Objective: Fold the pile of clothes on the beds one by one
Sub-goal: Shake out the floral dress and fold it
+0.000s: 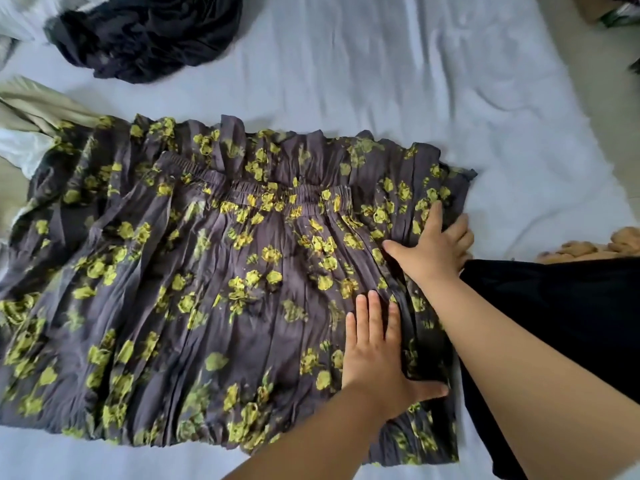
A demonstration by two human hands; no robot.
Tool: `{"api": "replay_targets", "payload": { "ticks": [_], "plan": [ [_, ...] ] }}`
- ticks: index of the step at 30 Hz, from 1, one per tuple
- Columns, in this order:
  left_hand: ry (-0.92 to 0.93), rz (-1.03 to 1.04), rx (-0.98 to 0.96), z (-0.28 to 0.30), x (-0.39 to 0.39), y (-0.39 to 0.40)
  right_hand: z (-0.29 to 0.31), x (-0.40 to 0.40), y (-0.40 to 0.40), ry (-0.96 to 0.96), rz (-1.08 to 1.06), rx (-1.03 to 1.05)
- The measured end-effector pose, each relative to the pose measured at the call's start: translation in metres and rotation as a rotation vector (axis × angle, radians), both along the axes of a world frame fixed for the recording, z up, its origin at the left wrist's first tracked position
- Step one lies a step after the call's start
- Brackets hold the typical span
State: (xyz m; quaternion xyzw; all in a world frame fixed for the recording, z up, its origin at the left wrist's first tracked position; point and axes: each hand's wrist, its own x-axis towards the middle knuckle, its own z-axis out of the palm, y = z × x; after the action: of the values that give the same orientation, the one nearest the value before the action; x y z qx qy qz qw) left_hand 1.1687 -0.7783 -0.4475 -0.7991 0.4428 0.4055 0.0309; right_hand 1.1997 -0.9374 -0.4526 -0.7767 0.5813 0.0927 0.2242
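A grey-purple skirt (207, 289) with yellow flowers lies spread on the white bed sheet (398, 81), folded over so its elastic waistband runs across the middle. My left hand (377, 355) lies flat on the skirt's right part, fingers straight, thumb out to the right. Further up, my right hand (433, 247) presses flat on the skirt near its right edge, fingers straight and spread. Neither hand grips the cloth.
A crumpled black garment (145, 36) lies at the back left. A beige garment (31, 105) and a white one (24, 147) lie at the left edge. Black cloth (554, 323) lies to the right of the skirt. A tan knitted piece (595, 245) shows at far right.
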Motion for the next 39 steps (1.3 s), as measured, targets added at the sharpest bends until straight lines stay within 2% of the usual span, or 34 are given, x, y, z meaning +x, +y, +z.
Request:
{"api": "replay_targets", "payload": {
  "ticks": [3,5,8,11,17,21,24,25,31,33,35,39],
  "plan": [
    [-0.035,0.067,0.059,0.000,-0.012,-0.007,-0.001,-0.003,0.001,0.009,-0.001,0.024],
    [-0.051,0.105,0.101,0.001,-0.019,-0.010,-0.002,0.000,0.004,-0.126,0.080,0.045],
    [-0.081,0.173,0.126,0.001,-0.026,-0.014,0.001,0.007,0.014,-0.363,0.137,0.226],
    [-0.087,0.196,0.091,-0.001,-0.026,-0.012,0.001,0.015,0.021,-0.262,0.274,0.240],
    [-0.016,0.268,0.009,-0.008,-0.039,-0.009,0.007,0.028,0.019,-0.020,0.188,0.119],
    [-0.022,0.207,-0.005,-0.013,-0.034,-0.005,0.008,0.031,0.032,-0.137,0.240,0.259],
    [0.083,0.137,-0.066,-0.006,-0.006,0.010,0.019,0.036,0.040,-0.179,0.240,0.325],
    [0.146,0.183,-0.099,0.000,0.009,0.020,0.025,0.040,0.042,-0.191,0.231,0.329],
    [0.491,0.754,-0.266,0.038,0.101,0.081,0.072,0.080,0.078,-0.211,0.260,0.348],
    [0.586,0.870,-0.341,0.048,0.136,0.116,0.086,0.107,0.101,-0.270,0.262,0.315],
    [0.614,0.932,-0.427,0.061,0.173,0.152,0.098,0.139,0.129,-0.325,0.285,0.283],
    [0.512,0.920,-0.499,0.088,0.246,0.226,0.121,0.220,0.200,-0.322,0.459,0.180]
  ]
}}
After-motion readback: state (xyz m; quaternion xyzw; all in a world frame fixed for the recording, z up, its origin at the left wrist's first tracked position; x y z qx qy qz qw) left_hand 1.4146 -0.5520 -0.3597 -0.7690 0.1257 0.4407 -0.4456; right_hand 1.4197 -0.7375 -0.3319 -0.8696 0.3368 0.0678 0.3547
